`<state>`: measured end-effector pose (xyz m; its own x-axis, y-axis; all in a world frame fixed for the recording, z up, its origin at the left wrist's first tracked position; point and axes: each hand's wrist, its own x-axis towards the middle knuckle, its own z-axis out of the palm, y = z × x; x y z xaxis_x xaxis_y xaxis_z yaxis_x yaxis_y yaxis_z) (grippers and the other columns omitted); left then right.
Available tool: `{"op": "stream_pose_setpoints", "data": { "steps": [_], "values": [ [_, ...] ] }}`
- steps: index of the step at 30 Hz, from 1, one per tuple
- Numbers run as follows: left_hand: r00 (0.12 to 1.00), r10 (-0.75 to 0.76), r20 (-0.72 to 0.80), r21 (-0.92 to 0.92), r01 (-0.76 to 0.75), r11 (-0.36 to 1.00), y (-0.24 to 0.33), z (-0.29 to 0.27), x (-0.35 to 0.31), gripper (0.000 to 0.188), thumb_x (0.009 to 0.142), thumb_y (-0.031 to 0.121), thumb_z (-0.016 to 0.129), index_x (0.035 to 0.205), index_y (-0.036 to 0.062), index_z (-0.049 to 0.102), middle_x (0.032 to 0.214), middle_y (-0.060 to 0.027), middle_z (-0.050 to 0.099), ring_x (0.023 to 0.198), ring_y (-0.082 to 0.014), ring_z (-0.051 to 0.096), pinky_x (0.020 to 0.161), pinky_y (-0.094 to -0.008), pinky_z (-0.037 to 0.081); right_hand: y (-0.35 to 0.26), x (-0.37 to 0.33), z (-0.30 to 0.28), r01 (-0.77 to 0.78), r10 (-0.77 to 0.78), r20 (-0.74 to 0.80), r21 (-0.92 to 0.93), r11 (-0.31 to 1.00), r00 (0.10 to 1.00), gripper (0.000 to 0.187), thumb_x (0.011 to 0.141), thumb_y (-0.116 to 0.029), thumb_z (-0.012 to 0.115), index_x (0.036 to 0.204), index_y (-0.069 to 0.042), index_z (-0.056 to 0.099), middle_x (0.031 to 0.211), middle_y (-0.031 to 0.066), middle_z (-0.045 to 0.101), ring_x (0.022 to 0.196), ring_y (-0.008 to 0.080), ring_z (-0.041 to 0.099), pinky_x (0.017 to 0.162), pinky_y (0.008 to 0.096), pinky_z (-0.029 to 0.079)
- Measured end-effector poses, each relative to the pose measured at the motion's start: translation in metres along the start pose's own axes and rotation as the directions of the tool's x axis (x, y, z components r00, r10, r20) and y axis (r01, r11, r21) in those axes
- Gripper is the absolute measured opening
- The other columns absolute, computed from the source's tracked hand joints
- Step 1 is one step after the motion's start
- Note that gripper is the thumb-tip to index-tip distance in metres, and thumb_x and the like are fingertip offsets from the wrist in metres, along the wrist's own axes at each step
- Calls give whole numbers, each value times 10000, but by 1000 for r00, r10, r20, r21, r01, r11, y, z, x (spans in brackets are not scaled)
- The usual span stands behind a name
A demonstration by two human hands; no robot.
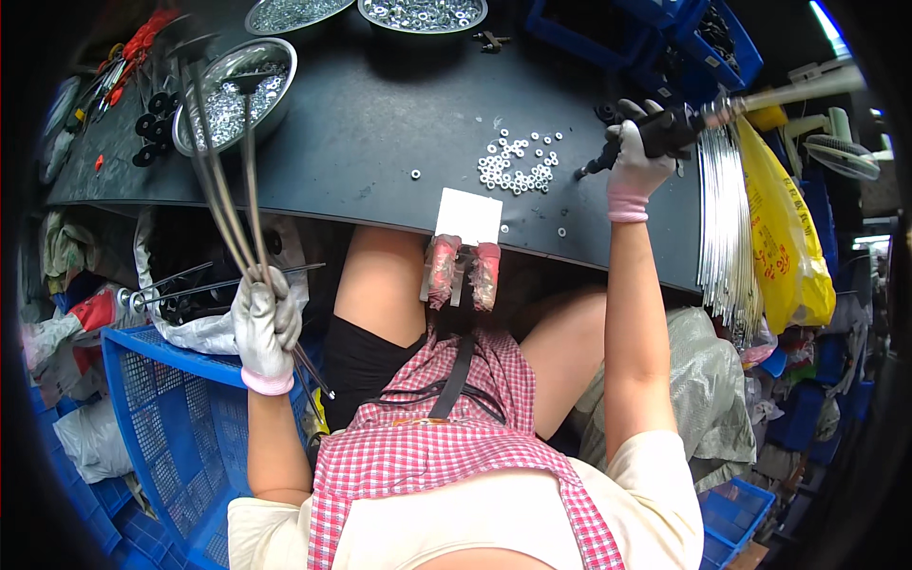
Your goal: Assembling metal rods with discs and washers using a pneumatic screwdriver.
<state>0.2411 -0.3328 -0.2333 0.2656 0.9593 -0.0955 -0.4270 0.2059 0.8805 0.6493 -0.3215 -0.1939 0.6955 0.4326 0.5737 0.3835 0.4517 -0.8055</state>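
Single view: head cam, L one of a fisheye pair worn side by side, sits up at head height on the near side of the table (380, 123), looking steeply down & fwd. over the tabletop. It's v. close to the wearer's own body, so the checked apron (418, 465) shows large on the near side of the table, w/ the far side of the table smaller & farther off. FOV's wide enough to get the blue crate (157, 399) L of the table plus the yellow bag (793, 252) at its R end, & the lens bends the table's edges.
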Motion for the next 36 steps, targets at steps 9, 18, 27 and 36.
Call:
{"op": "stream_pose_setpoints", "data": {
  "steps": [9,18,27,36],
  "values": [
    [905,-287,313,209,230,951,-18,36,-19,432,795,461,590,782,34,526,574,16,466,435,-24,363,391,-174,230,-124,8,0,-247,225,122,675,695,967,313,839,-217,482,1042,17,439,747,91,544,581,126,537,426,174,402],
    [847,-275,455,344,117,932,-14,55,-28,553,765,554,557,720,4,517,500,19,417,385,-24,337,355,-170,207,-170,-4,21,-470,266,388,709,525,882,320,836,-162,498,1079,17,394,830,109,459,632,116,483,393,154,344],
    [841,-275,466,399,78,914,-13,56,-25,545,764,555,571,690,19,511,506,25,413,419,-32,347,385,-182,229,-166,-10,21,-416,210,384,605,679,899,211,836,-216,499,977,-68,450,789,59,548,621,138,561,373,192,388],
    [828,-306,470,439,81,895,-19,60,-20,499,782,520,579,684,36,502,565,31,435,500,-40,358,451,-196,261,-155,-11,12,-413,244,346,594,690,906,182,837,-216,492,956,-87,446,747,39,542,627,139,559,379,194,384]
  ]
}}
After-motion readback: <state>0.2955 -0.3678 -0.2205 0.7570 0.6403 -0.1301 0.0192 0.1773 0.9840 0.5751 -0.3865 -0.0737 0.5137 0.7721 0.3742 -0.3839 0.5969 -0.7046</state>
